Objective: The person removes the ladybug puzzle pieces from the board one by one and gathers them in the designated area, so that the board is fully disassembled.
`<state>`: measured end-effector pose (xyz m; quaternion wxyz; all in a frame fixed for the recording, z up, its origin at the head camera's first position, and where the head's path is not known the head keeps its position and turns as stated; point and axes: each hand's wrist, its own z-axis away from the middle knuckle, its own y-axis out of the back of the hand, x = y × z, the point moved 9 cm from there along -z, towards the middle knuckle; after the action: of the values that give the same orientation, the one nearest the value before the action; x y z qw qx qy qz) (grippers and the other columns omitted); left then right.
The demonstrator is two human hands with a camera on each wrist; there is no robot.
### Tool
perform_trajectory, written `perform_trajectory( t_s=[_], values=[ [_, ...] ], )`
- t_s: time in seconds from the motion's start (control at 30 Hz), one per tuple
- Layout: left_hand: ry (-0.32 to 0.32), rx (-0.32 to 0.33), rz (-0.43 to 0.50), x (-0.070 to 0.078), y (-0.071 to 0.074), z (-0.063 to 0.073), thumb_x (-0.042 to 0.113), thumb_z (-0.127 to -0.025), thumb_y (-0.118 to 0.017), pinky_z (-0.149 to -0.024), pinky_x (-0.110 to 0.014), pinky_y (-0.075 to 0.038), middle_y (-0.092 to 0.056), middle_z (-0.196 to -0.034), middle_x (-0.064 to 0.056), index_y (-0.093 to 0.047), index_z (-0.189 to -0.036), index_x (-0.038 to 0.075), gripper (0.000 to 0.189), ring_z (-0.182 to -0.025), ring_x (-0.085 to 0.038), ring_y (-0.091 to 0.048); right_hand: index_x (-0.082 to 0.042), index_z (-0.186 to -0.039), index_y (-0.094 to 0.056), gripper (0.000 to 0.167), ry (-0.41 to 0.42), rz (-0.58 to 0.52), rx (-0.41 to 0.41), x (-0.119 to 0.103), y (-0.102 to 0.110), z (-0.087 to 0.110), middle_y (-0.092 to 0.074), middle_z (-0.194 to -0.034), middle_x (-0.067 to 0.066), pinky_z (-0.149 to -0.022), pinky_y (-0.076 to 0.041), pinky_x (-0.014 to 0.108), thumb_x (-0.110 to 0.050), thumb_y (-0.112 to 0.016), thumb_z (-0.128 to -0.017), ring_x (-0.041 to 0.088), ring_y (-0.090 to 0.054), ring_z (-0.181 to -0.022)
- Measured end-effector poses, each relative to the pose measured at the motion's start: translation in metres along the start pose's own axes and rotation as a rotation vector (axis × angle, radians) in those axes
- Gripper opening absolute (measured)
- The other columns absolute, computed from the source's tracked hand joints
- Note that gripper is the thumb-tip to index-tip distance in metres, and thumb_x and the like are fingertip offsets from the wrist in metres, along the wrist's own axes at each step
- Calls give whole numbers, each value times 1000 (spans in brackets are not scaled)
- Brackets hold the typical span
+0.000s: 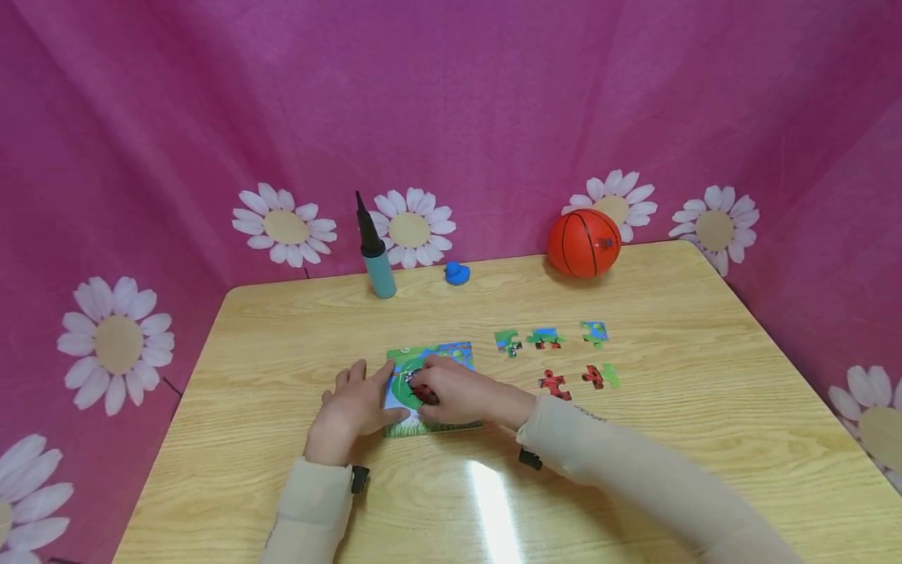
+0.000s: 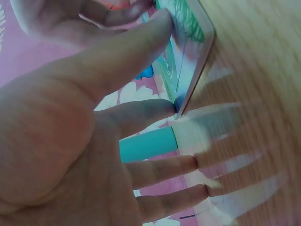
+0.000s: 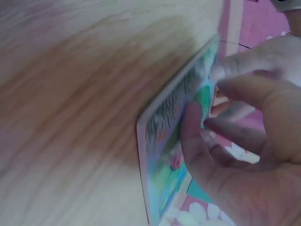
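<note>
A picture puzzle board (image 1: 405, 430) with a green leaf, grass and a ladybug lies flat on the table. My left hand (image 1: 354, 409) is spread at its left side, thumb and index finger touching the board; the other fingertips rest on the wood in the left wrist view. Over the middle of the board, my right hand (image 1: 454, 389) has thumb and fingers bent round a dark red ladybug puzzle piece (image 1: 426, 393), mostly hidden by the fingers. In the right wrist view the thumb (image 3: 192, 125) lies against the board's picture side.
Several loose puzzle pieces (image 1: 555, 385) lie in two rows right of the board. Along the table's back edge stand a teal hand pump (image 1: 380, 274) with a black nozzle, a blue rubber duck (image 1: 457, 273) and a red ball (image 1: 583, 244). A pink flowered curtain (image 1: 451, 117) hangs behind.
</note>
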<state>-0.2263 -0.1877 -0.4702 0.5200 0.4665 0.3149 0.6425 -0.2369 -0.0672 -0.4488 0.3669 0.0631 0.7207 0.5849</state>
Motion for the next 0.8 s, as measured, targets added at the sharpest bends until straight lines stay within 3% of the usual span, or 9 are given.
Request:
perform_trajectory(
  t_s=[0.17,0.3,0.53,0.8],
  values=[
    [-1,-13,-3,0,1,0,49,-93,-77,-115,-79,-31,-23,-169,-31,-33,-166,21,90,-152,-57,-25,-5,-114,-72,30,-155,-9,-21,7,-11,-13,-59,-103,6,-79,-43,30,-21,-81,-90,18,-50,-96],
    [-9,-14,8,0,1,1,47,-93,-78,-114,-79,-32,-23,-169,-31,-33,-166,21,89,-151,-58,-25,-2,-125,-69,40,-225,-96,-46,14,-16,-18,-61,-112,11,-81,-48,31,-17,-82,-91,18,-51,-97],
    [-16,-11,13,-1,0,1,46,-93,-79,-113,-79,-33,-24,-168,-30,-34,-166,20,89,-150,-58,-26,3,-124,-64,42,-262,-213,-69,19,-17,-20,-64,-108,11,-80,-50,27,-10,-84,-89,15,-53,-94],
    [-19,-18,22,0,-2,-1,46,-94,-78,-111,-80,-34,-24,-167,-31,-33,-166,21,89,-150,-58,-26,-7,-118,-56,41,-305,-255,-16,20,-14,-15,-56,-111,10,-81,-50,30,-11,-84,-89,17,-53,-98]
  ],
)
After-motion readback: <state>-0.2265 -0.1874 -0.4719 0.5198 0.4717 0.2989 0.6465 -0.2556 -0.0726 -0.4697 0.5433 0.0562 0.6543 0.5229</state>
